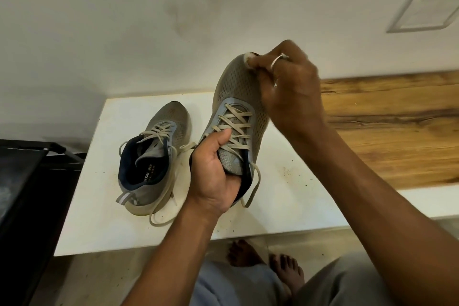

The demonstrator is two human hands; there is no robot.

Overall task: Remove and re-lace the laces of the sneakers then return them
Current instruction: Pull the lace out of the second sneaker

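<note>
While one sneaker (238,87) is up off the bench (285,201), has any unlacing begun?

Not that I can see. Its laces (236,124) cross at every eyelet, and only the ends hang loose.

How are the hands placed?

Apart, both clamped on that shoe. The left hand (211,174) grips the tongue and collar with its thumb across the laces. The right hand (290,92) pinches the toe, which points away toward the wall.

And its mate?

The other sneaker (154,156) sits on the bench just to the left, untied but threaded too.

So what's left?

Nearly all of it, I'd judge: pull both laces out, thread them back, then return the pair.
</note>
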